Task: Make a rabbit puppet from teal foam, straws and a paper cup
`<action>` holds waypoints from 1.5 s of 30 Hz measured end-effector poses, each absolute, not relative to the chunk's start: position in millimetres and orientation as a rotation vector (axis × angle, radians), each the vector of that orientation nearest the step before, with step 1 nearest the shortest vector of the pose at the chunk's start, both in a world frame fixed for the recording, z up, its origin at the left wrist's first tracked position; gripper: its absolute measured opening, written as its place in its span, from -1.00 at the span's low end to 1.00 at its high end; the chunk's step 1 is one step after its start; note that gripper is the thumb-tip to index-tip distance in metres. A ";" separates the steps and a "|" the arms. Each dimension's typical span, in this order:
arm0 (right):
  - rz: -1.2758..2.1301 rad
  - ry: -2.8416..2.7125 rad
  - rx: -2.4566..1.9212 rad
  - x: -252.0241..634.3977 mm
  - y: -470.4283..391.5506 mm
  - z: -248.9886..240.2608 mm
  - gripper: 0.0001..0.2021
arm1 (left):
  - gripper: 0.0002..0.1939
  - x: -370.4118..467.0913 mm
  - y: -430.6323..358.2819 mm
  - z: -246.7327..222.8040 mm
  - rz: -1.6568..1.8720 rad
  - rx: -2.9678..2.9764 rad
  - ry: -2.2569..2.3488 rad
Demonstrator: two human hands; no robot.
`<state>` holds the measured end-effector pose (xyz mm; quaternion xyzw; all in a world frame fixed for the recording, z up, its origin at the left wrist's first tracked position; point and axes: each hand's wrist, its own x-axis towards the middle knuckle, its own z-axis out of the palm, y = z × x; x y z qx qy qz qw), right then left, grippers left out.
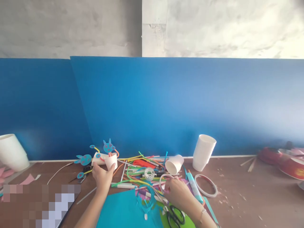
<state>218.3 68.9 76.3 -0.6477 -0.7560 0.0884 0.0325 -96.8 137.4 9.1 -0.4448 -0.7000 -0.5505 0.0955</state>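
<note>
My left hand (102, 178) is wrapped round a white paper cup (110, 161), which stands upright with a blue paper cat face (109, 146) on straws rising from it. Behind that cup lies another white cup with blue paper pieces on straws. My right hand (174, 190) is closed at a white tape roll (164, 183) that stands on edge over the straws. Black-handled scissors (175, 216) lie just below my right hand. Blue paper (121, 209) and green paper are spread between my arms.
Many coloured straws (135, 172) and a small tape roll (149, 174) fill the middle. A cup (174, 164) lies on its side. Stacked cups (203, 152) stand right, near a glue tube (194, 188) and tape ring (206, 186). More cups (13, 152) stand far left.
</note>
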 end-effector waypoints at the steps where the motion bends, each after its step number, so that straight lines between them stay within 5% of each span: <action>1: 0.282 -2.349 -1.981 214.5 67.9 74.7 -0.79 | -0.15 -92.2 133.9 12.0 -1.634 -1.294 -2.051; 4: 0.294 -2.376 -1.968 207.3 68.2 70.2 -0.75 | -0.18 -70.1 120.9 22.3 -1.619 -1.412 -1.840; 9: 0.248 -2.334 -1.991 208.8 73.9 65.6 -0.85 | -0.59 -20.7 94.5 31.4 -1.349 -2.244 -1.488; 15: -0.014 -1.966 -2.164 234.3 90.6 78.2 -0.78 | -0.53 14.6 69.3 28.0 -0.826 -2.899 -1.499; 34: 0.044 -1.805 -2.278 261.7 121.9 116.2 -0.70 | -0.54 28.3 60.4 47.3 -0.945 -2.928 -1.462; 45: 0.198 -1.649 -2.223 268.5 115.9 129.0 -0.82 | -0.49 17.5 71.8 60.4 -1.215 -2.791 -1.659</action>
